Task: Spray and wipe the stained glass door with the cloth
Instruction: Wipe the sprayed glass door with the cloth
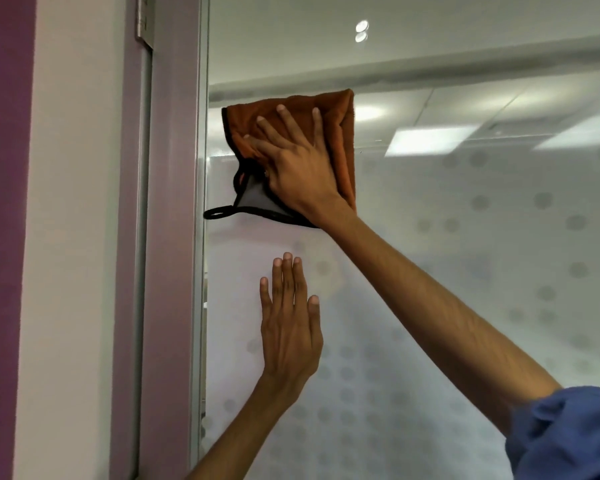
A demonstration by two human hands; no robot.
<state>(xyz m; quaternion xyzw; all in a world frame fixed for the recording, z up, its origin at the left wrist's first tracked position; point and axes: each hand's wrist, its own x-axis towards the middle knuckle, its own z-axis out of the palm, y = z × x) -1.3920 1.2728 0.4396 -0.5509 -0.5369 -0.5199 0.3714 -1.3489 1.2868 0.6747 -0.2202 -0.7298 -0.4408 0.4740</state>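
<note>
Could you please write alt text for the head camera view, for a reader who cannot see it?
A person's right hand presses a folded orange cloth flat against a glass door near its left edge, while the left hand rests open on the glass below. The lower glass is frosted with grey dots; a purple frame stands left.

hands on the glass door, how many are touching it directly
1. The left hand lies flat on the bare frosted glass door, lower down. The right hand presses the orange cloth against it, higher up.
</note>
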